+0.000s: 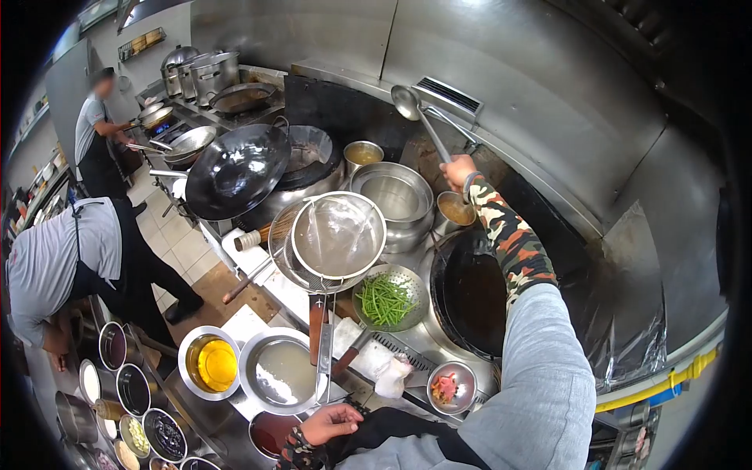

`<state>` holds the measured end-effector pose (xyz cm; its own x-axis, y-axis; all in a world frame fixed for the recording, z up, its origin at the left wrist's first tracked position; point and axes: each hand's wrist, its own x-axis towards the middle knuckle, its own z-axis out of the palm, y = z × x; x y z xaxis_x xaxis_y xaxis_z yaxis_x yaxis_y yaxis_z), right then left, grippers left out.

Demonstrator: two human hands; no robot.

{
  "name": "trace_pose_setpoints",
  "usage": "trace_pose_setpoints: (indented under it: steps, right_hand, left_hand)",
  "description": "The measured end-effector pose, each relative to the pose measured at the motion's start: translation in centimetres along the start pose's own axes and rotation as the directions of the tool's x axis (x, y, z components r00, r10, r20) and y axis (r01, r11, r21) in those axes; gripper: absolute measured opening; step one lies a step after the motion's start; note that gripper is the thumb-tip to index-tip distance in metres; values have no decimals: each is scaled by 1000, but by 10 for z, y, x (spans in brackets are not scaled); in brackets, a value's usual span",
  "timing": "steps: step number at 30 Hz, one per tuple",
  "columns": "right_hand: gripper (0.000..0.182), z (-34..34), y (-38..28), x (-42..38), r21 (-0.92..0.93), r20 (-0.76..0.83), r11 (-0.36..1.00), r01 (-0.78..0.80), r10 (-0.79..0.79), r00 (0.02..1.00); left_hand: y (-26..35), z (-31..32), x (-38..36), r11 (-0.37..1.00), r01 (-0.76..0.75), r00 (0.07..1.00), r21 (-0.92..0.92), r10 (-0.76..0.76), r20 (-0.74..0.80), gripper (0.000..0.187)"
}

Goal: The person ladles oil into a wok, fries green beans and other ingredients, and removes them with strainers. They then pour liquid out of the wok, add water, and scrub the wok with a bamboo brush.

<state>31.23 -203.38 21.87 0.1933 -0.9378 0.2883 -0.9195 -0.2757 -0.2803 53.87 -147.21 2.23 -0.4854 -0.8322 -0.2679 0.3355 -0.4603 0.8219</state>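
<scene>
My right hand (pixel 458 171) is closed around the handle of a long steel ladle (pixel 406 102), whose bowl is raised near the back wall, left of a tap. Below that arm sits a dark wok (pixel 474 298) with a blackened inside. My left hand (pixel 330 425) is low, close to my body, with loosely bent fingers and nothing in it. Nearest to it are a pot of reddish-brown sauce (pixel 274 432) and a steel bowl of cloudy liquid (pixel 283 370). Green beans (pixel 385 301) lie in a perforated strainer ladle (pixel 419 286) left of the wok.
A round mesh strainer (pixel 338 235) rests left of a steel pot (pixel 392 192). Another black wok (pixel 237 172) stands tilted farther left. A bowl of yellow oil (pixel 217 364) and a small bowl of red pieces (pixel 451 388) are near. Two people (pixel 66 251) work at left.
</scene>
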Motion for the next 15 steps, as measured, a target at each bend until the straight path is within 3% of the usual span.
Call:
trace_pose_setpoints:
  steps: [1,2,3,4,6,8,12,15]
  right_hand:
    - [22,4,3,5,508,257,823,-253,136,957]
    - [19,-3,-11,-1,776,522,360,-518,95,848]
    - [18,-10,-25,-8,763,631,131,-633,59,774]
    - [18,-4,-29,-6,796,603,116,-593,-86,793]
    - [16,1,-31,5,627,672,-266,-732,-290,681]
    - [20,18,-29,20,533,626,-398,-747,-409,665]
    - [22,44,-43,40,441,548,-565,-698,-446,707]
    - [21,59,-56,45,398,436,-722,-566,-394,809]
  left_hand:
    - [-2,0,3,1000,-3,1000,7,3,17,23]
    - [-2,1,6,1000,-6,999,17,6,32,23]
    - [-2,2,6,1000,-7,999,25,7,33,23]
    - [-1,3,7,1000,-14,999,22,13,33,23]
    - [-3,3,5,999,-22,999,26,22,27,23]
    - [-9,-1,-1,1000,-3,1000,2,3,-11,22]
    - [-21,-5,-18,999,-32,993,24,34,-110,22]
    - [-28,-10,-35,999,-32,982,31,37,-184,22]
